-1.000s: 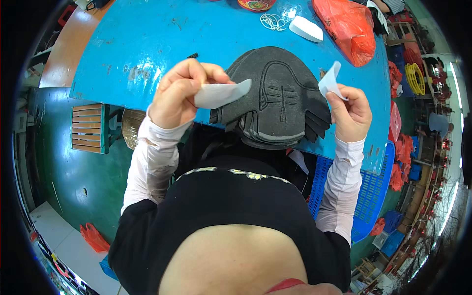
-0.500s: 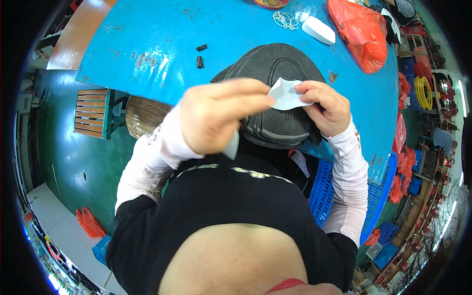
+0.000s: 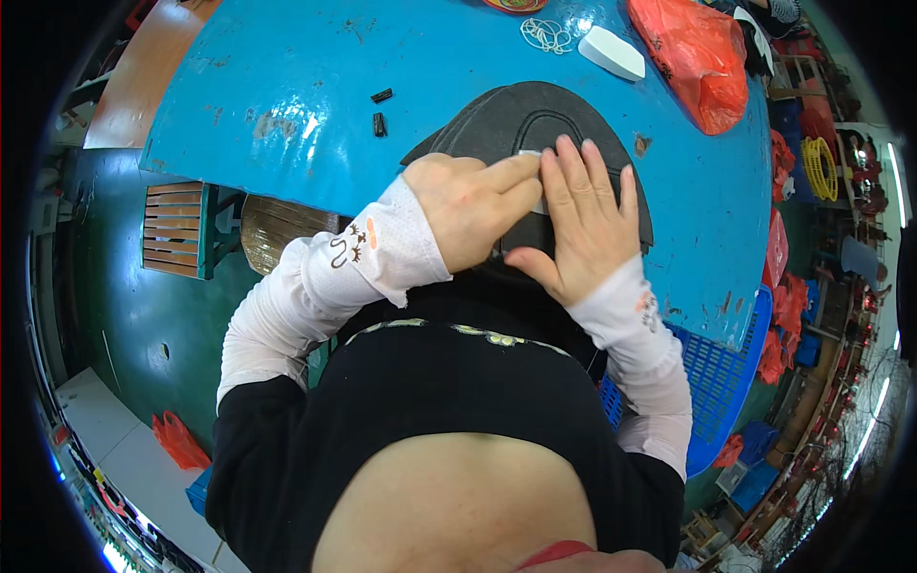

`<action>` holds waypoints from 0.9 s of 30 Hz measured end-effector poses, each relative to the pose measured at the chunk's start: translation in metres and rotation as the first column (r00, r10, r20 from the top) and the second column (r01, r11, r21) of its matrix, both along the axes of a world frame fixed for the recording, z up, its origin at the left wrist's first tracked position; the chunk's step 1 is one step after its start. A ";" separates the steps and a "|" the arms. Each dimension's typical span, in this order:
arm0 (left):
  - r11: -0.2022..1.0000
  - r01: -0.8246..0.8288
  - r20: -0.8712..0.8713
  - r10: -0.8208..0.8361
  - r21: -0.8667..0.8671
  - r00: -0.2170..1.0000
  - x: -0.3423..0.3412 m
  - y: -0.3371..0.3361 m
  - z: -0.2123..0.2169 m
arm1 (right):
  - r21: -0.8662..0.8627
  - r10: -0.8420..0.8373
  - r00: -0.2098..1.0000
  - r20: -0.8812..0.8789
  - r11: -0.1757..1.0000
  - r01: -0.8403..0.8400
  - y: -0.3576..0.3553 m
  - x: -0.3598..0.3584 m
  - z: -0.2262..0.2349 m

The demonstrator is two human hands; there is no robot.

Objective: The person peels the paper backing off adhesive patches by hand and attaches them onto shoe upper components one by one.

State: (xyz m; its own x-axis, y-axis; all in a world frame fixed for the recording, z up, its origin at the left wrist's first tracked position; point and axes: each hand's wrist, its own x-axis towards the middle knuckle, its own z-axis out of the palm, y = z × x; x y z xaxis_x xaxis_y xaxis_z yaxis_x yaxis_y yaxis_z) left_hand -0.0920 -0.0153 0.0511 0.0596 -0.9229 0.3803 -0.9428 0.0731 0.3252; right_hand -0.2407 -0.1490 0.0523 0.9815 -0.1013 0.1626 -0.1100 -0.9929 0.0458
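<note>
Presently, both hands work on the stack of dark grey pieces (image 3: 535, 119), which lies on the blue desk (image 3: 277, 57), before the person. Let this stack be the centre of the clock. A white patch (image 3: 529, 154) is upon its top piece; only a small part of it shows between the fingers, so I cannot tell its whole shape. The right hand (image 3: 587, 210), on the 4 o'clock side, lies palm down, its fingers long and straight, its thumb spread wide. The left hand (image 3: 473, 210), at 8 o'clock, is narrow, with fingers bent and their tips beside the patch; whether it pinches something, I cannot tell.

Near 10 o'clock lie two small black bits (image 3: 379, 124). Toward 12 o'clock is a loose coil of white string (image 3: 545, 36), and at 1 o'clock a white block (image 3: 611, 53). A red plastic bag (image 3: 702, 72) rests at 2 o'clock. Lower, around 5 o'clock, stands a blue basket (image 3: 716, 382).
</note>
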 end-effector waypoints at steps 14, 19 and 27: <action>1.000 -0.020 0.159 0.020 -0.005 0.987 0.002 0.020 -0.011 | 0.115 -0.044 0.999 -0.016 0.992 0.046 0.022 0.015 0.002; 1.000 -0.023 0.221 0.019 0.013 0.975 0.008 0.031 -0.019 | 0.124 0.000 0.998 -0.061 0.992 0.008 0.015 0.021 -0.001; 1.000 -0.015 0.133 0.016 -0.009 0.991 0.006 0.033 -0.019 | 0.031 -0.285 0.958 -0.036 0.958 0.286 -0.023 -0.006 -0.011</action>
State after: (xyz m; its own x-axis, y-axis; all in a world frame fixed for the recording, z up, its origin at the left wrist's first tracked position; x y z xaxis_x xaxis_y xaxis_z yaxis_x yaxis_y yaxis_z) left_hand -0.0862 0.0178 0.0320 0.0220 -0.9194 0.3927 -0.9787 0.0603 0.1961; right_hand -0.2470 -0.1716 0.0414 0.9152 -0.3834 0.1241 -0.3885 -0.9212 0.0192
